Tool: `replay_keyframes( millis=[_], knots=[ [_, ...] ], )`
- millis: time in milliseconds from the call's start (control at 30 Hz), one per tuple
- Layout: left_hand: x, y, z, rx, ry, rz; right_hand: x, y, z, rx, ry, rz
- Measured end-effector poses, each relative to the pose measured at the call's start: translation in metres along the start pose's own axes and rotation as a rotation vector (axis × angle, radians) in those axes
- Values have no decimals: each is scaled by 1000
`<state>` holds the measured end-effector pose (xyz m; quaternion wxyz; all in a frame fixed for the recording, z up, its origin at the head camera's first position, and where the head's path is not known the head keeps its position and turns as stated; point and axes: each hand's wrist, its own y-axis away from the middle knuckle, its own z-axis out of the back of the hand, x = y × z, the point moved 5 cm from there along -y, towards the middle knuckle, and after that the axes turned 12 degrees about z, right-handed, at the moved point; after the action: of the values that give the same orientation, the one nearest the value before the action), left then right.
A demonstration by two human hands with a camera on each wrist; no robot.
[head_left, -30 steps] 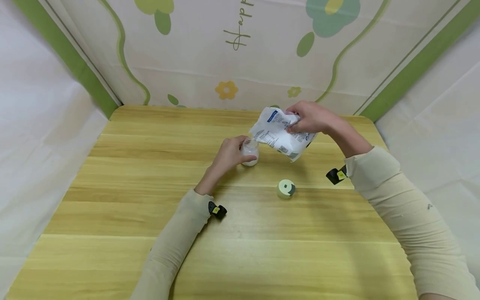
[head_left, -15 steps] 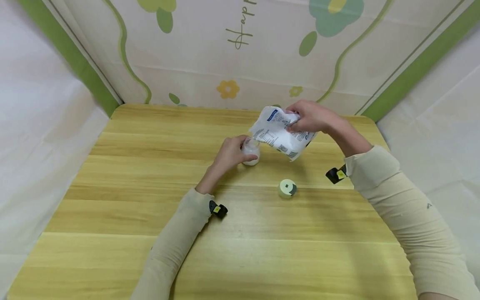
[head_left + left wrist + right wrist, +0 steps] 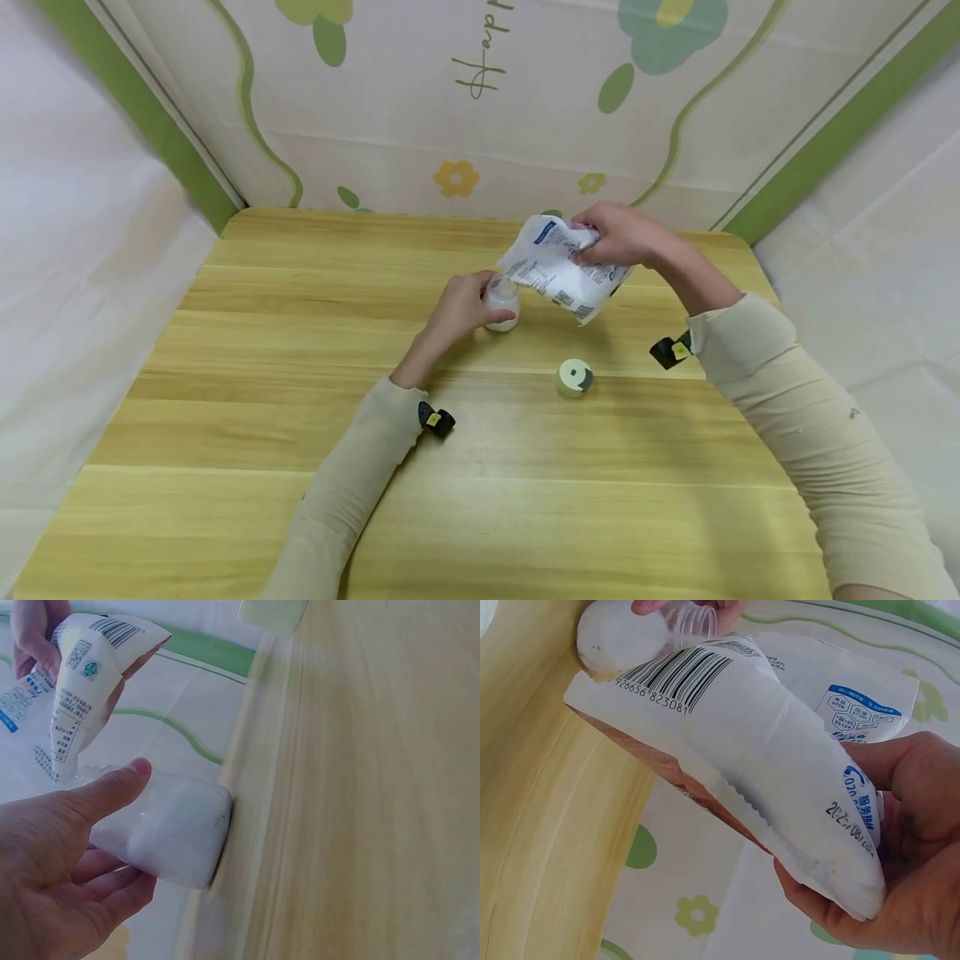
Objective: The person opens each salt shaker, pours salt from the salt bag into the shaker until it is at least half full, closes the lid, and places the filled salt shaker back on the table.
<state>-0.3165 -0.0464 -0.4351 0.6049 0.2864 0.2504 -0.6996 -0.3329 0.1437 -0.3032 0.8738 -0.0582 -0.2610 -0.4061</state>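
My left hand (image 3: 467, 308) grips a small clear jar (image 3: 502, 304), thumb on one side and fingers on the other. The jar stands upright on the wooden table. In the left wrist view, white contents (image 3: 184, 832) fill much of it. Above and to the right, my right hand (image 3: 618, 235) grips a white printed plastic bag (image 3: 555, 267), which is crumpled under the fingers. The bag tilts down to the left, with its corner at the jar's mouth. Whether anything is flowing from it cannot be made out. A barcode (image 3: 682, 679) shows on the bag in the right wrist view.
A pale green round lid (image 3: 574, 377) with a grey patch lies on the table (image 3: 480, 517), nearer to me than the jar. Behind the table's far edge hangs a flower-patterned cloth (image 3: 405, 108). White cloth walls stand on both sides.
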Motion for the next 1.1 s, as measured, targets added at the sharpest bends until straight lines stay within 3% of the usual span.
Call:
replay_keyframes(
  millis=[800,1100],
  knots=[
    [-2,-1,0,-14,-4,-19,-1,3,2,-22,3,-6],
    [-3,1,2,-19,-2,-23,-15,10,-4,-99,-150,-16]
  ],
)
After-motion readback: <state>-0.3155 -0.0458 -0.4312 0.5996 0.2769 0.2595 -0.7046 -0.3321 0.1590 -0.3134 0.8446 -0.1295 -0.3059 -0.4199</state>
